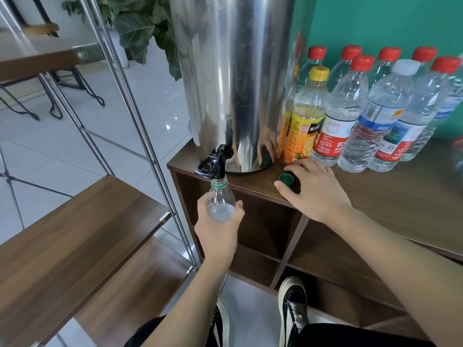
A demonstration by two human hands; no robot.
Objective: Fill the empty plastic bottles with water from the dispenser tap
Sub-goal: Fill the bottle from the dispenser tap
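A: Left hand?

B: Grip wrapped round a clear plastic bottle, fingers on one side, thumb on the other. Bottle uncapped, green neck ring, mouth right under the black tap, touching or nearly so. Held out past the worktop edge, in front of the open shelf compartments. A little water sits in its lower part.

A: Tap itself?

B: Black plastic, low on the front of the steel dispenser, which stands at the worktop's left corner. Cannot tell whether water runs.

A: Right hand?

B: Flat on the worktop, palm down, fingers spread and relaxed. Grip released, holding nothing. A green cap lies open side up on the wood, between thumb and forefinger, just beside them; contact unclear.

A: Other bottles?

B: A cluster to the right of the dispenser, against the green wall. Nearest the dispenser, an orange drink bottle with a yellow cap. Next to it, a red-capped bottle with a red and white label. Then a white-capped bottle with a blue label. More red-capped ones behind and further right. All stand upright, all capped.

A: Surroundings?

B: Potted plant behind the dispenser, metal-framed wooden shelves to the left, tiled floor. Two dark shoes with pale soles, the right shoe below the worktop.
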